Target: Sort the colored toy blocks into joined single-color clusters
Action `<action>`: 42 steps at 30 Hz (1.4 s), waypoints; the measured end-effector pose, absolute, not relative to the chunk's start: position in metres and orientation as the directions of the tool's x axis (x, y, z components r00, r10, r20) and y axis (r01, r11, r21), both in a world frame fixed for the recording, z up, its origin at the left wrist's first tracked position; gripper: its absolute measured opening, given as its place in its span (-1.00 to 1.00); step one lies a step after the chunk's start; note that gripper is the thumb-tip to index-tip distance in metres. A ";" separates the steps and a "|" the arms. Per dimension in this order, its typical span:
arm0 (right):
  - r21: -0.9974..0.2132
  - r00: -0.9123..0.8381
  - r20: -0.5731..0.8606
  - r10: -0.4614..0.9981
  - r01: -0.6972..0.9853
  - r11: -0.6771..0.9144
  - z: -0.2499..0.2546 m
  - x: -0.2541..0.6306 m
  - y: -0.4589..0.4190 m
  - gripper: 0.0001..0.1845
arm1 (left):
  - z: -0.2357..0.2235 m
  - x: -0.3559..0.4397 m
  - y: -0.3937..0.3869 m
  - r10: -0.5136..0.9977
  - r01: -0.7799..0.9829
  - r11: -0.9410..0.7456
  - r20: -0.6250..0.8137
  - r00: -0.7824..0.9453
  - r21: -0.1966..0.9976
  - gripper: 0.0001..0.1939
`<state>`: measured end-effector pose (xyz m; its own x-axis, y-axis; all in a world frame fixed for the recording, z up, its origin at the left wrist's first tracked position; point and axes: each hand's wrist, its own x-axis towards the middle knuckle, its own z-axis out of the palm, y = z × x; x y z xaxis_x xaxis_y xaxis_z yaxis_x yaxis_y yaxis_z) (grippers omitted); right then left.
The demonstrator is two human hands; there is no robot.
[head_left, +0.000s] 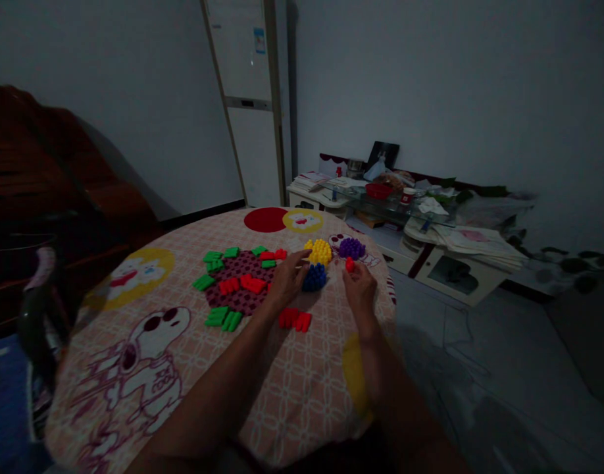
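Pinching red piece (350, 264) w/ R hand (360, 284) nr right edge of surface (292, 388); holding L hand (288, 280) spread, prob. empty, beside blue pieces (316, 278); best gripping lightly.

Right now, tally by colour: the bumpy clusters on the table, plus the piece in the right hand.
Yellow cluster: 1
Blue cluster: 1
Purple cluster: 1
Red piece, in the right hand: 1
Total: 4
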<state>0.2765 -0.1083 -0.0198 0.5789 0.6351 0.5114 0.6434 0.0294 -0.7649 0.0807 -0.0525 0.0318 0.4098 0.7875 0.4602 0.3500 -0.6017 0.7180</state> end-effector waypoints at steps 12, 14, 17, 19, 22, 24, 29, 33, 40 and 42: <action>-0.534 0.596 0.483 0.641 0.781 -0.324 -0.053 0.358 -0.092 -0.78 | 0.027 -0.039 0.000 0.942 0.749 -0.129 0.316 -0.112 0.650 -0.74; -0.542 0.591 0.505 0.629 0.784 -0.301 -0.059 0.359 -0.093 -0.75 | 0.023 -0.046 0.000 0.953 0.775 -0.108 0.287 -0.098 0.622 -0.75; -0.591 0.611 0.525 0.593 0.763 -0.262 -0.063 0.362 -0.095 -0.63 | 0.020 -0.057 0.000 0.972 0.806 -0.088 0.228 -0.059 0.585 -0.75; -0.639 0.646 0.521 0.558 0.729 -0.246 -0.065 0.364 -0.096 -0.54 | 0.021 -0.065 0.001 0.979 0.823 -0.073 0.196 -0.048 0.564 -0.77; -0.708 0.708 0.498 0.501 0.666 -0.237 -0.065 0.366 -0.099 -0.50 | 0.025 -0.072 0.002 0.985 0.842 -0.067 0.170 -0.030 0.536 -0.79; -0.736 0.734 0.485 0.476 0.636 -0.232 -0.064 0.366 -0.101 -0.48 | 0.028 -0.068 0.000 0.986 0.842 -0.096 0.167 0.007 0.530 -0.81; -0.769 0.761 0.445 0.471 0.595 -0.234 -0.060 0.361 -0.105 -0.46 | 0.029 -0.032 -0.012 0.975 0.900 -0.218 0.112 0.189 0.377 -0.80; -0.771 0.761 0.453 0.464 0.596 -0.225 -0.059 0.359 -0.105 -0.48 | 0.028 -0.007 -0.025 0.978 0.954 -0.210 0.060 0.202 0.214 -0.73; -0.703 0.698 0.575 0.426 0.688 -0.179 -0.045 0.343 -0.112 -0.54 | 0.030 -0.006 -0.024 0.965 0.926 -0.262 0.086 0.247 0.274 -0.65; -0.632 0.613 0.661 0.433 0.766 -0.119 -0.037 0.327 -0.115 -0.57 | 0.030 -0.003 -0.021 0.948 0.867 -0.317 0.151 0.280 0.385 -0.62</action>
